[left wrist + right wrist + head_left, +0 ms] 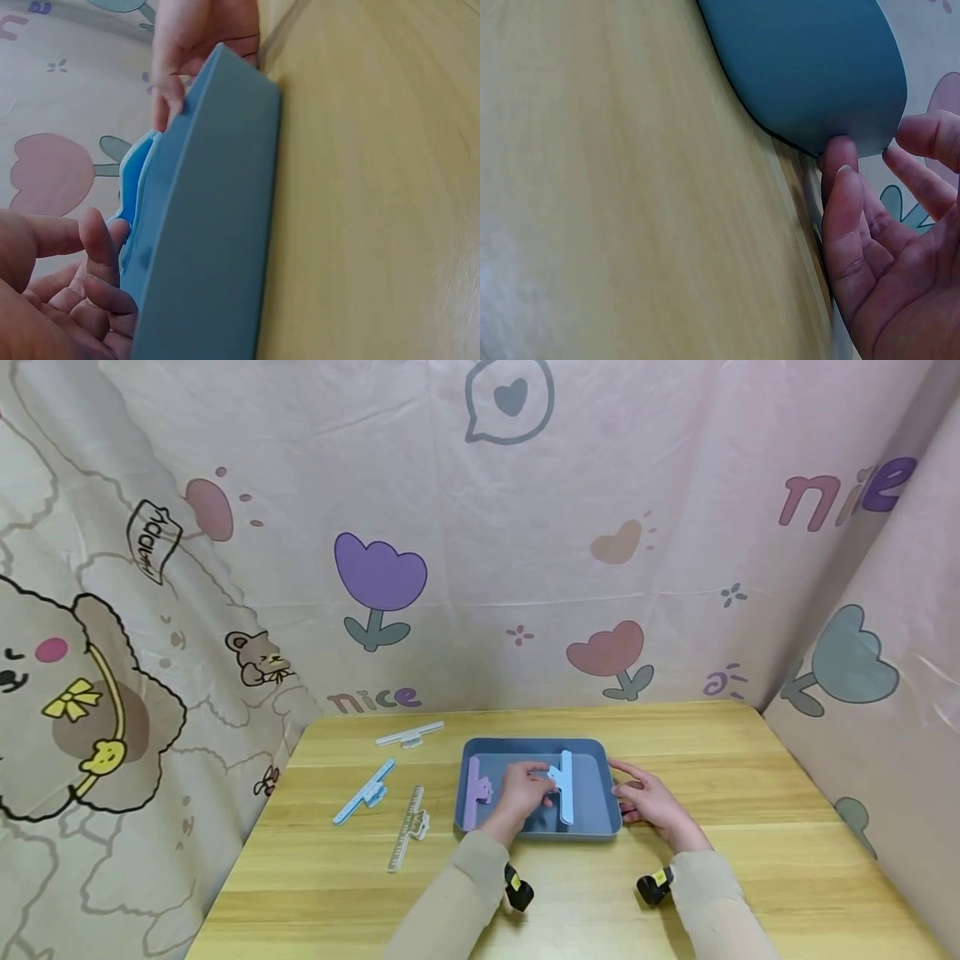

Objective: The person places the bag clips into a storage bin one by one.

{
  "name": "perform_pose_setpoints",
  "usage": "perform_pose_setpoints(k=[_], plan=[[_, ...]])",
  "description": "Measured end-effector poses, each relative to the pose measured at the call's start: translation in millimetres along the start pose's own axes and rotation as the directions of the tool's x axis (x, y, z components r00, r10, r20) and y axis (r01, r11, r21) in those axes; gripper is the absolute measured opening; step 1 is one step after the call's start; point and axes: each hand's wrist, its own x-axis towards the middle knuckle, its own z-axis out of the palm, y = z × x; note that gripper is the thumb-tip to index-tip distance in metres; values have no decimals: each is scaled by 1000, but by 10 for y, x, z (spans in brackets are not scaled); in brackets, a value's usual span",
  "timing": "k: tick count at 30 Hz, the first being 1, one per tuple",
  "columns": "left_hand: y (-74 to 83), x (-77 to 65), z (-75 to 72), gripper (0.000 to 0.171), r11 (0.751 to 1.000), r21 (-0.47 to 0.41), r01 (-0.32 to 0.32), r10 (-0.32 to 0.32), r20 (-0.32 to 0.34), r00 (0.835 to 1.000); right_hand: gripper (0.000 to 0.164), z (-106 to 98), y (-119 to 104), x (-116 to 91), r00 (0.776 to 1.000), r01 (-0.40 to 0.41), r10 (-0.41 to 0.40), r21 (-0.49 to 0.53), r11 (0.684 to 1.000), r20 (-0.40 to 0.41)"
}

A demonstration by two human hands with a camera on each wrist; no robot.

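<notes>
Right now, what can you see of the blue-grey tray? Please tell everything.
The blue-grey tray is shallow and rectangular, with rounded corners and smooth, plastic-looking walls. It lies flat on the wood-grain table. Inside, a purple clip lies at its left; a light-blue clip, pinched by the left hand, is toward its right. The right hand touches its right side.

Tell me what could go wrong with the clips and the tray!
The light blue clip is pinched only near its handle by the left grip, so it might slip or swivel.

The purple clip lies right beside that wrist and could get bumped.

The right grip touches the tray's side, so a push might slide it.
</notes>
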Motion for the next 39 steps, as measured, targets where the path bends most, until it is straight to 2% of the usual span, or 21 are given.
perform_pose_setpoints(k=[11, 17, 21, 24, 27, 34, 39], plan=[[-61, -14, 228, 31, 999, 35, 19, -19, 0, 1000, 63, 13, 9, 32, 999, -25, 25, 0, 1000, -21], [-91, -41, 302, 32, 1000, 29, 11, -12, 43, 999, 63, 2, 10, 26, 1000, -19, 19, 6, 1000, -5], [-91, -61, 300, 35, 999, 51, 17, -23, 126, 992, 64, 7, -1, 19, 1000, -16, 16, 24, 1000, 14], [-78, -72, 284, 39, 995, 94, 24, -43, 208, 977, 64, 6, -3, 19, 1000, -17, 17, 24, 1000, 15], [-68, -73, 273, 43, 991, 133, 20, -54, 260, 964, 63, 6, -1, 19, 1000, -24, 24, 12, 1000, 5], [-41, -86, 226, 45, 990, 143, 13, -49, 251, 967, 62, 21, -4, 12, 999, -36, 36, 15, 999, -1], [-23, -91, 125, 41, 991, 133, -13, -17, 228, 974, 63, 16, 1, 10, 999, -36, 36, 15, 999, -11]])
